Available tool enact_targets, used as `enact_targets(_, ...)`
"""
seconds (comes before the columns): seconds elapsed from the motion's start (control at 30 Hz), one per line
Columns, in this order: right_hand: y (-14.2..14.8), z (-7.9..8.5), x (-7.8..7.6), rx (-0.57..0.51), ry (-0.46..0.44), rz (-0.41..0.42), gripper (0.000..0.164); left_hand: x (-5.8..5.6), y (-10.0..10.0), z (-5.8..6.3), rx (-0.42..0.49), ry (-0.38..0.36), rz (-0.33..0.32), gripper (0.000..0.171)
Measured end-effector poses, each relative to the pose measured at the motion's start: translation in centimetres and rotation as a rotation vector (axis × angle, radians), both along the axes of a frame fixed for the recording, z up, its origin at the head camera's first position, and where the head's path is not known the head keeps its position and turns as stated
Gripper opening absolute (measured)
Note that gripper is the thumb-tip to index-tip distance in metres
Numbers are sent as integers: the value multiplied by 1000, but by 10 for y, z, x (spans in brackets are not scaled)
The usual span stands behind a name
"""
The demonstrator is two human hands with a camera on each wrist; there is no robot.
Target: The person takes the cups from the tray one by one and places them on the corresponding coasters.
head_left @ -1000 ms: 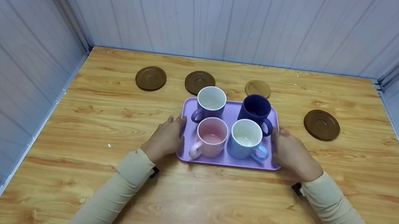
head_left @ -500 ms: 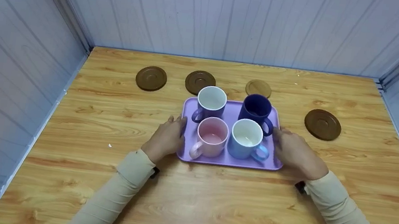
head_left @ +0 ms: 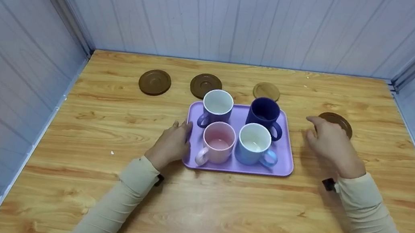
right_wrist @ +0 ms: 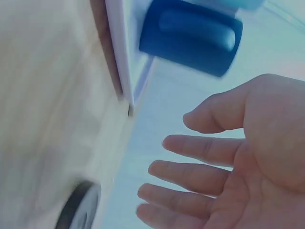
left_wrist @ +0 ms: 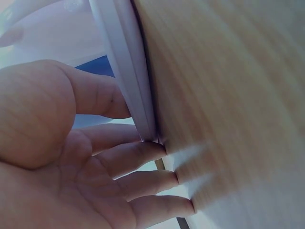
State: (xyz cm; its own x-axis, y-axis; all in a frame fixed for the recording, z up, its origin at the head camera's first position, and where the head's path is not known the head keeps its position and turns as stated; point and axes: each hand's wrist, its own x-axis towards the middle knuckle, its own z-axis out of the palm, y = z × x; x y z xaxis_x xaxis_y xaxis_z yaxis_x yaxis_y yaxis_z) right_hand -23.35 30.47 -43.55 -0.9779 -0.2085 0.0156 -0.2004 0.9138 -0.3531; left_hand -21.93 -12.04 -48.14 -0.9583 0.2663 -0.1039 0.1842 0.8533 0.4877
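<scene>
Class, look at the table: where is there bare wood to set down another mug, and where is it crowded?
Bare wood spans the table between the purple tray and the near edge, and left of the left hand. It is crowded behind the tray, where brown coasters line up, and at the right hand over one coaster.

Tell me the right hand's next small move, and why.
Probably lower the right hand onto the brown coaster and grip it. The hand hovers open, off the tray, with its fingers over the coaster's near edge, and holds nothing. The left hand rests on the tray's left rim.
</scene>
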Motion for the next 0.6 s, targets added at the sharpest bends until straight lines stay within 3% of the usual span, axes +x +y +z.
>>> enact_targets(0.27,23,9,-7,-50,-53,-87,47,0,-1,-1,0,12,-2,56)
enact_targets(0.6,49,-3,-18,-61,-93,-100,57,1,0,0,-3,6,0,58)
